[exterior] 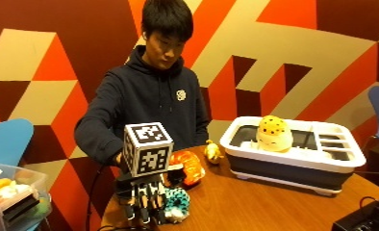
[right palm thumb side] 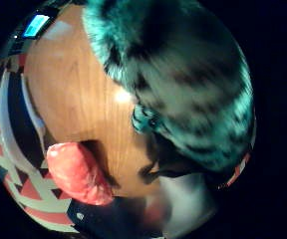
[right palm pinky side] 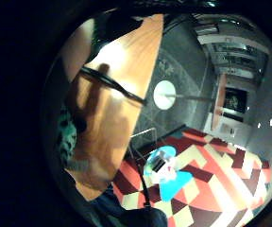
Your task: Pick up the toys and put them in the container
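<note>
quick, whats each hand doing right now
Right hand: fingers down around the teal striped plush toy on the table, gripping it.
Bare hand: not in view.

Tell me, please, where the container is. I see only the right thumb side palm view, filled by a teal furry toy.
Observer: The container stands across the table from the gloved right hand.
Operator: Is it empty?
Observer: No, a yellow spotted toy sits in it.
Operator: Are other toys left on the table?
Observer: Yes, an orange toy and a small yellow toy lie between the teal toy and the container.
</note>
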A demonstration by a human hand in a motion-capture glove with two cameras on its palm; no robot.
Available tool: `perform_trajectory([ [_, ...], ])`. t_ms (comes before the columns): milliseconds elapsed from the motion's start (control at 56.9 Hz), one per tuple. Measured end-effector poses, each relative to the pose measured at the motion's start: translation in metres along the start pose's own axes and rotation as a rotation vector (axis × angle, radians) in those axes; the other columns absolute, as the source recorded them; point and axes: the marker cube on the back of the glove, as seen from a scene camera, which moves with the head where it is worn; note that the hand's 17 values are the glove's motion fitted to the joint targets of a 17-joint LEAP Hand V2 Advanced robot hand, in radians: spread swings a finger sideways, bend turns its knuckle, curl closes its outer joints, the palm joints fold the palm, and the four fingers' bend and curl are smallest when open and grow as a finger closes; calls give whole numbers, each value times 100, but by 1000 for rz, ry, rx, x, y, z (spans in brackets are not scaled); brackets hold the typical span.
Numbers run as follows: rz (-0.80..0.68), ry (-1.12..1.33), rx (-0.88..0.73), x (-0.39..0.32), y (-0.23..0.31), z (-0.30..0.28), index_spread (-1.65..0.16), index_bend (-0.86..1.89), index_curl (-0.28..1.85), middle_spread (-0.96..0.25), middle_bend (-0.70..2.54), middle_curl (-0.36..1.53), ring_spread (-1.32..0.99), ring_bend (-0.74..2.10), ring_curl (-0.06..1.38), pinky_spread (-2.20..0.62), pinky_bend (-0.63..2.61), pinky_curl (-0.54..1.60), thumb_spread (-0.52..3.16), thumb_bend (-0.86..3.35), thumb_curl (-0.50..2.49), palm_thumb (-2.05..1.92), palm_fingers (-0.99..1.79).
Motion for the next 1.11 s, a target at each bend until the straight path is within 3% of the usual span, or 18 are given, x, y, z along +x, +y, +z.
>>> perform_trajectory([
  [141,-79,-157,78,-6,0,-9,-19,114,75,-2,31,26,2,9,12,3,54,28,127,17,46,49,2],
  [246,-166,-282,163,-12,10,-41,-17,115,75,-9,59,35,-3,12,9,2,44,25,124,21,51,59,15],
  [404,-292,-364,255,-41,37,-111,-14,116,76,-16,74,43,-10,20,10,1,40,26,118,21,58,66,23],
  [492,-371,-424,324,-69,54,-147,-13,97,72,-20,64,41,-19,60,18,-5,49,27,114,20,61,68,55],
  [545,-422,-424,356,-87,62,-165,-12,77,66,-22,53,37,-26,89,26,-21,76,32,107,18,64,69,91],
  [615,-483,-402,412,-109,66,-187,-10,65,66,-24,48,38,-30,103,35,-31,85,38,101,17,67,69,97],
  [843,-659,-482,496,-206,92,-222,-7,60,74,-26,48,43,-35,115,45,-41,92,44,84,16,80,74,112],
  [1002,-623,-563,456,-254,61,-223,-5,63,81,-26,52,49,-36,122,49,-42,99,48,74,17,89,76,112],
  [1107,-590,-538,335,-282,46,-206,-5,65,85,-26,49,50,-36,122,50,-43,99,49,67,14,93,73,102],
])
